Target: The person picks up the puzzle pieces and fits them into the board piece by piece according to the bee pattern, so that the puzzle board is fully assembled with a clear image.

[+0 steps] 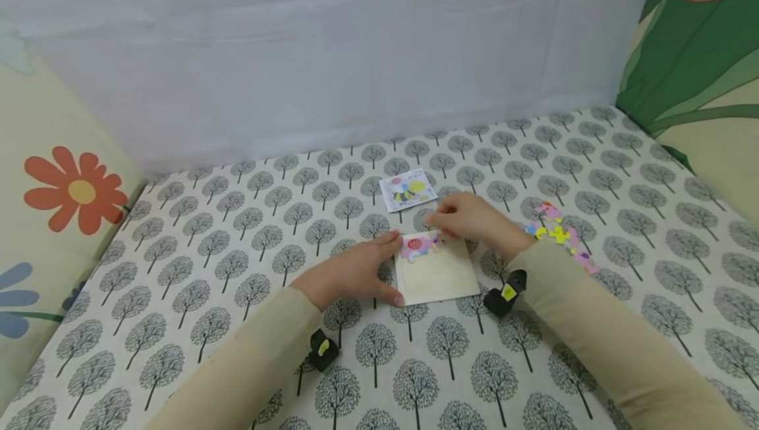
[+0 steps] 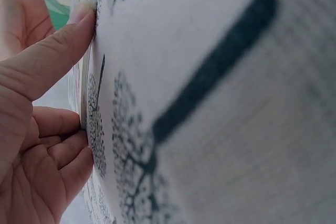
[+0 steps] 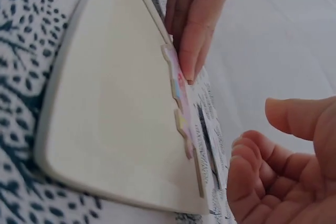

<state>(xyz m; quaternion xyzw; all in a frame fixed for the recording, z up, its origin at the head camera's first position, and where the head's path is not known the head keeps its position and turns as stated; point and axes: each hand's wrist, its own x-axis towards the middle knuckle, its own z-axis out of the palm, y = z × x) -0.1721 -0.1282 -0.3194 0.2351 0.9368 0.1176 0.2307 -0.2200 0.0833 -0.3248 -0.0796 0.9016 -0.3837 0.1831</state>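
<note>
A cream square puzzle board lies on the cloth, with joined pink puzzle pieces along its far edge. My left hand rests at the board's left side, thumb at the near corner and fingertips at the far one. In the left wrist view, thumb and fingers of the left hand touch the board's edge. My right hand hovers by the far right corner. Seen from the right wrist, the fingers of this right hand are loosely bent, the thumb apart, with nothing visible between them.
Beyond the board lies a small picture card showing a bee and balloons. Several loose puzzle pieces in pink, yellow and blue are heaped to the right, beside the right forearm. A tree-print cloth covers the table, and a white curtain hangs behind.
</note>
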